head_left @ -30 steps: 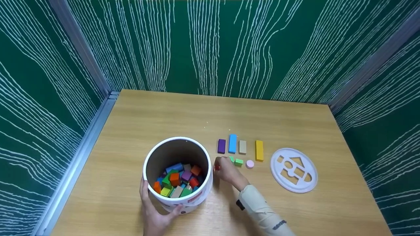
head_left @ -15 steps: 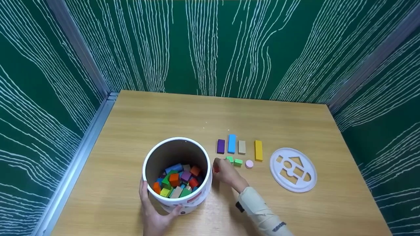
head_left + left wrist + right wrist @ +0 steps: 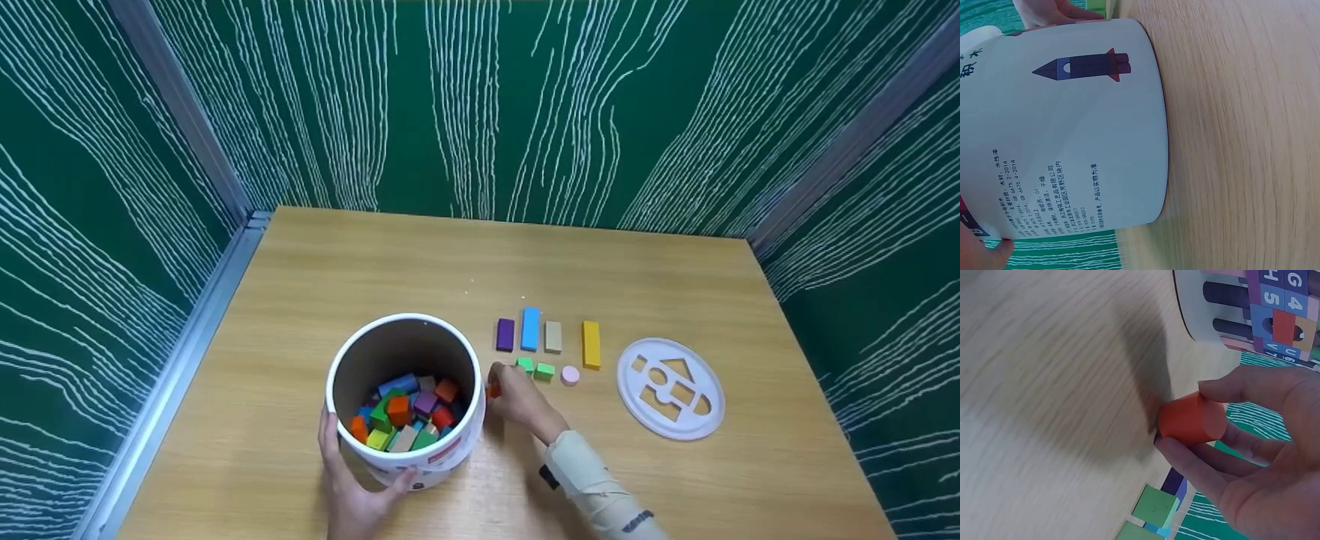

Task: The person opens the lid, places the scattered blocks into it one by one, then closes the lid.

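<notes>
Near the bucket's right side, my right hand (image 3: pixel 521 397) pinches an orange cylinder block (image 3: pixel 1190 419) between thumb and fingers. In the right wrist view the block is low over the wood, its end face turned toward the palm; whether it touches the table I cannot tell. My left hand (image 3: pixel 354 487) grips the white round bucket (image 3: pixel 1072 124) from the near left, thumb on its front. Inside the bucket lie several colored blocks (image 3: pixel 405 412). Two green blocks (image 3: pixel 544 372) lie just beyond my right hand, with a pink cylinder (image 3: pixel 570 376) beside them.
Behind the green blocks lie a purple block (image 3: pixel 505 335), a blue block (image 3: pixel 530 328), a beige block (image 3: pixel 553 337) and a yellow block (image 3: pixel 591 345). The white lid (image 3: pixel 671 388) with shaped holes lies to the right. Green walls (image 3: pixel 465 112) bound the wooden table (image 3: pixel 360 262).
My right hand has shifted slightly left, and more of the left green block shows. The block in its fingers looks a little turned. The left hand and bucket hold still.
</notes>
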`<state>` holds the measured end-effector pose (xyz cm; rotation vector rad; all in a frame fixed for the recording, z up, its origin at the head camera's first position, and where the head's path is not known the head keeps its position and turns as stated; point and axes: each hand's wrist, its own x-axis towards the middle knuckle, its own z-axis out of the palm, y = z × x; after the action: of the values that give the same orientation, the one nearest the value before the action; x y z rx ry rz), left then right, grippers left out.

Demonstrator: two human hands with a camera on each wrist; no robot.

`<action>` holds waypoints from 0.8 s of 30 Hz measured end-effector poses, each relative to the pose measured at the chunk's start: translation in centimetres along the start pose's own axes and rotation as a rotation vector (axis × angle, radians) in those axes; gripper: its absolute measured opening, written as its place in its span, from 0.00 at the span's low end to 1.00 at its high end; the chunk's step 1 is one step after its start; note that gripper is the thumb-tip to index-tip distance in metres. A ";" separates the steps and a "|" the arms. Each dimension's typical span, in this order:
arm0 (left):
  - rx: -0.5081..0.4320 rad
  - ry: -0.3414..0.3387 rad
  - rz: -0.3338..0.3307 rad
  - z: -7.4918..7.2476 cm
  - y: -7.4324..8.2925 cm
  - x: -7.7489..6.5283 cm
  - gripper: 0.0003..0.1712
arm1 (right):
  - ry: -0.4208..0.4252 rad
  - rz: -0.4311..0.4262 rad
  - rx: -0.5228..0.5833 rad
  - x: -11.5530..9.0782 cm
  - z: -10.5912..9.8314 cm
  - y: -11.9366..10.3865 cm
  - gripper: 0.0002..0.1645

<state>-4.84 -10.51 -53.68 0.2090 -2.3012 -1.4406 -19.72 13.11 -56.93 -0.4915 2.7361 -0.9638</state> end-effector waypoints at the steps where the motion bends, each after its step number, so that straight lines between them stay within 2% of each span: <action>1: 0.001 0.000 -0.005 0.0 0.0 0.0 0.67 | 0.001 0.000 0.002 0.0 0.0 0.0 0.14; 5: -0.005 -0.007 -0.016 0.1 0.0 0.0 0.67 | -0.003 0.011 0.019 -0.2 -0.1 0.1 0.15; 12: -0.021 0.010 0.038 0.0 -0.1 -0.2 0.66 | 0.019 0.001 0.027 -0.6 -0.6 0.2 0.13; 18: 0.003 0.001 -0.005 0.1 0.0 -0.1 0.66 | 0.002 0.041 0.067 -0.9 -1.5 -0.2 0.16; 24: -0.014 -0.007 0.012 0.1 -0.1 -0.1 0.68 | 0.008 0.082 0.086 -1.2 -2.2 -0.7 0.16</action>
<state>-4.83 -10.50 -53.82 0.1856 -2.2936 -1.4527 -19.05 14.34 -54.70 -0.3584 2.6856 -1.0594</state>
